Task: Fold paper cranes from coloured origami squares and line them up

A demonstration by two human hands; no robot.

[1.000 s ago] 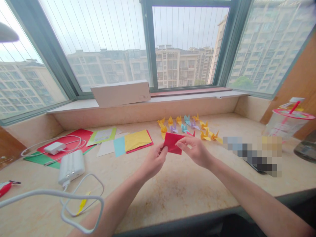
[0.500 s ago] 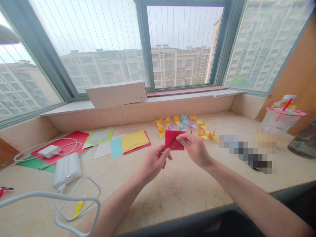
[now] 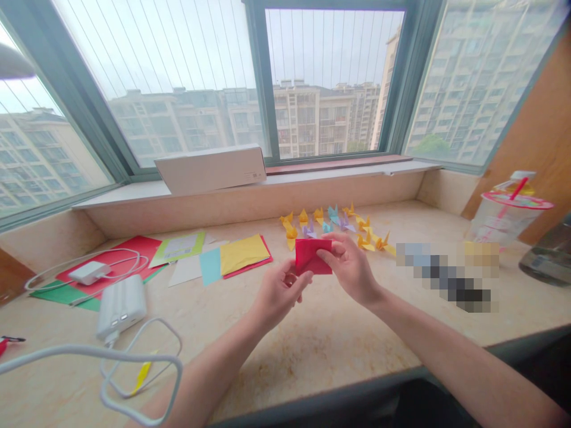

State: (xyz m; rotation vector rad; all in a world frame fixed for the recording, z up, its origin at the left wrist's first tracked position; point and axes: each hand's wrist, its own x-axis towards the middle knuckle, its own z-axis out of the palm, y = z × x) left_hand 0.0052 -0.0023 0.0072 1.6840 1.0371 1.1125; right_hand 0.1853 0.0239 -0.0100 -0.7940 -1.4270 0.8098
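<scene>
A small folded square of red paper [image 3: 307,257] is held up above the counter between both hands. My right hand [image 3: 350,261] pinches its right side, thumb on the near face and fingers behind. My left hand [image 3: 283,288] is closed at the lower left corner of the paper, its thumb along the bottom edge and fingertips partly hidden. Behind the paper stand several folded paper cranes in yellow [image 3: 304,217], blue [image 3: 333,214] and purple [image 3: 346,223].
Yellow paper sheets [image 3: 243,257] lie left of my hands, beside a light blue sheet [image 3: 210,267]. Further left are a white power bank [image 3: 121,306], a looping cable [image 3: 178,380] and a charger [image 3: 91,272]. A lidded plastic cup [image 3: 504,220] stands at right; a white box [image 3: 212,171] rests on the sill.
The red paper has shifted slightly left and down. My right thumb has moved a little with it, and the left hand's fingers have curled in more.
</scene>
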